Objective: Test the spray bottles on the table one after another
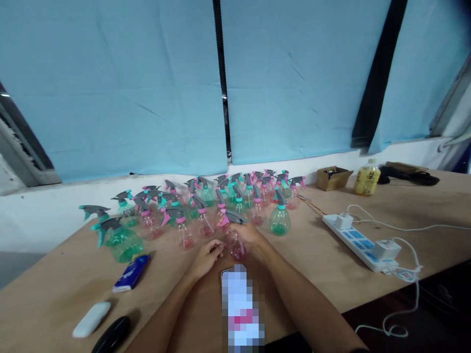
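Observation:
A clear pink spray bottle (237, 247) with a grey and pink trigger head stands upright before me. Around its neck, just under the head, my right hand (243, 231) is closed. To the left of this bottle, my left hand (209, 256) rests near the tabletop, fingers loosely curled and apart, with nothing visible in them. Behind both hands are several more spray bottles, among them a pink one (186, 238) and a green one (280, 220). A phone (241, 299), blurred out in part, lies between my forearms.
On the left of the wooden table (55, 289) lie a blue packet (132, 272), a white case (91, 318) and a black object (112, 336). At right are a power strip (356, 242) with cables, a cardboard box (333, 179) and a yellow drink bottle (367, 180). Blue curtains (147, 88) hang behind.

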{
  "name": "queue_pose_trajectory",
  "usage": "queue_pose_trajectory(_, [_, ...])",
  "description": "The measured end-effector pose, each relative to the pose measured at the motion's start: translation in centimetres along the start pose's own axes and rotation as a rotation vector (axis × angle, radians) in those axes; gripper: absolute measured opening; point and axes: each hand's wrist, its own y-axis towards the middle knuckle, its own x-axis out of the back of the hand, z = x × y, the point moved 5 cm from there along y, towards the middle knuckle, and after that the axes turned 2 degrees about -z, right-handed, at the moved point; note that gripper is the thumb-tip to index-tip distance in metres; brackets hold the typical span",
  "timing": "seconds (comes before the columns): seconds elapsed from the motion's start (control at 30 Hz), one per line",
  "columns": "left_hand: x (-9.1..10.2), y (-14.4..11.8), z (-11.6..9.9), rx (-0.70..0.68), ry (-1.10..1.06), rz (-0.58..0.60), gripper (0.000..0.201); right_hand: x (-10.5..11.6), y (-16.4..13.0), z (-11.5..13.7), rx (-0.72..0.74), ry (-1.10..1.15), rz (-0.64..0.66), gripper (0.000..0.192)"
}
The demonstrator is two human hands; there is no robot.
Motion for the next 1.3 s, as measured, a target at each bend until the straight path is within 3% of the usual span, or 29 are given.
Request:
queue_pose_trajectory(0.2, [0.1,0.0,0.0,-0.015,0.011,-0.007,0.033,0.2,0.1,0.3,0.068,-0.011,-0.017,0.005])
queue_pose_trajectory(0.33, [0.0,0.0,0.1,-0.040,-0.004,-0.003,0.031,1.3,0.2,0.6,0.140,-0.132,-0.149,0.006])
queue_pose_trajectory(0.53, [0.2,0.0,-0.2,-0.029,-0.036,-0.039,0.031,2.2,-0.8,1.6,0.398,-0.242,-0.258,0.029])
queue_pose_trajectory(0.8, [0.1,-0.9,-2.8,-0.064,-0.132,-0.066,0.029,1.2,-1.4,0.7,0.507,-0.501,-0.190,0.029])
queue_pose_trajectory(0.93, [0.1,-1.5,-3.8,-0.133,-0.150,-0.057,0.026,0.0,-1.4,0.1,0.418,-0.585,-0.102,0.034])
queue_pose_trajectory(1.1, [-0.5,-2.4,-4.7,-0.187,-0.186,0.025,0.025,-2.0,-1.6,-0.7,0.283,-0.527,0.033,0.043])
queue_pose_trajectory(1.3, [-1.8,-2.8,-5.4,-0.162,-0.224,0.023,0.027,-4.3,-1.9,-0.4,0.125,-0.175,0.235,0.042])
